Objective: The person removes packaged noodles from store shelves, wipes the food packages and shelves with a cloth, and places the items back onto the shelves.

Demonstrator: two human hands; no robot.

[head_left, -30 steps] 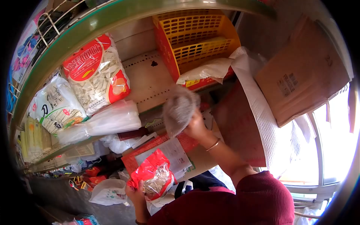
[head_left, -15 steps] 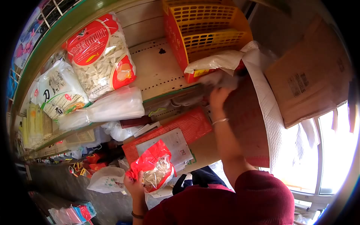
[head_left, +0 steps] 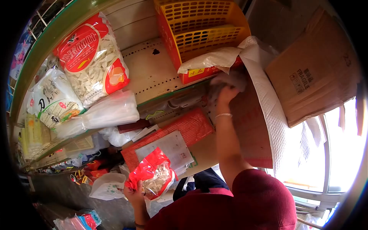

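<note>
My left hand (head_left: 134, 192) grips the gathered end of a red and clear bag (head_left: 156, 177) with pale noodle pieces inside. My right hand (head_left: 229, 96) reaches forward and holds a greyish cloth-like thing (head_left: 232, 79), blurred, just below the front of the yellow and red basket box (head_left: 207, 42). A large red and white noodle bag (head_left: 96, 59) and a white noodle bag (head_left: 57, 97) lie on the shelf at the left, with a bundle of clear plastic bags (head_left: 103, 115) beside them.
A brown cardboard box (head_left: 310, 73) stands at the right beside white bubble wrap (head_left: 268, 99). Under the shelf lies a red bubble-wrap pack (head_left: 191, 124) with papers (head_left: 165, 149). A green shelf edge (head_left: 42, 42) runs overhead at the left.
My right hand has moved the grey thing rightward from the shelf's front edge to below the basket box. My left hand still holds the red bag. The view has shifted slightly.
</note>
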